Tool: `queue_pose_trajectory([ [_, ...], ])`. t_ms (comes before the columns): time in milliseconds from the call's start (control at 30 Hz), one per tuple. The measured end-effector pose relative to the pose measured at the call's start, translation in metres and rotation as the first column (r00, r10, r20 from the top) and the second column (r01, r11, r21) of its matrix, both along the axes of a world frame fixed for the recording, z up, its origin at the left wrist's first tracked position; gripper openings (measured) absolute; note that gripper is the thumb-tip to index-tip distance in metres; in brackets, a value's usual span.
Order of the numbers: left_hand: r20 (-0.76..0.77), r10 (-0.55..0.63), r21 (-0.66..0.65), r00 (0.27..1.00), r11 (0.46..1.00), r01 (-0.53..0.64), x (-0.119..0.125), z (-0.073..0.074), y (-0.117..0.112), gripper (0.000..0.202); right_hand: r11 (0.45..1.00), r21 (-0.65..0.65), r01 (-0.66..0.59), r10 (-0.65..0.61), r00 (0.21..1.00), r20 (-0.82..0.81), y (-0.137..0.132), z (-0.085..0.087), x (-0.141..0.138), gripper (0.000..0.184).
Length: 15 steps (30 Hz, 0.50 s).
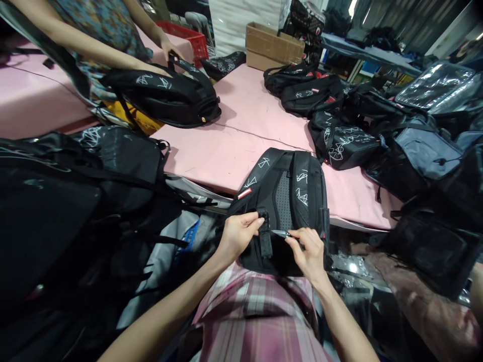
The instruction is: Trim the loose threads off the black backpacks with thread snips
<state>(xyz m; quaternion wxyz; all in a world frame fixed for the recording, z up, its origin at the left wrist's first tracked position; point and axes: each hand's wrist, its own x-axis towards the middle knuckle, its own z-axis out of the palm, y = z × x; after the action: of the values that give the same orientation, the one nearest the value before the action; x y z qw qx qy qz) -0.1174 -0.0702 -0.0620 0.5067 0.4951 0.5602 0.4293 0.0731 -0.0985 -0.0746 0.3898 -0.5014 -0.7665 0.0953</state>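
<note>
A black backpack (283, 201) with white line drawings on its shoulder straps leans on the table edge, its strap side facing me. My left hand (241, 232) pinches a black strap (266, 244) low on the backpack's left side. In my right hand (308, 250) is a pair of small thread snips (281, 234), held with the fingers closed round it. The pointed metal blades aim left at the strap, close to my left fingertips. Whether the tips touch the strap, I cannot tell.
Across the pink table (241, 136), another person's hands hold a black backpack (169, 98). More black bags (343, 141) crowd the right side. A dark heap of bags (75, 216) stands at my left. A cardboard box (273, 48) sits at the far end.
</note>
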Motion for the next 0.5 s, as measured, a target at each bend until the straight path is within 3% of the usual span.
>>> queue_pose_trajectory([
  [267, -0.035, -0.014, 0.018, 0.999, 1.000, 0.015, 0.0011, 0.0056, -0.0014, 0.023, 0.999, -0.001, -0.053, 0.052, 0.992, 0.115, 0.0010, -0.0036, 0.0005, 0.010],
  [500, 0.065, -0.032, -0.039, 0.997, 0.999, 0.035, -0.0005, 0.0064, 0.0028, 0.020, 0.994, 0.050, -0.100, 0.090, 0.981, 0.170, 0.0066, -0.0031, 0.0023, 0.008],
])
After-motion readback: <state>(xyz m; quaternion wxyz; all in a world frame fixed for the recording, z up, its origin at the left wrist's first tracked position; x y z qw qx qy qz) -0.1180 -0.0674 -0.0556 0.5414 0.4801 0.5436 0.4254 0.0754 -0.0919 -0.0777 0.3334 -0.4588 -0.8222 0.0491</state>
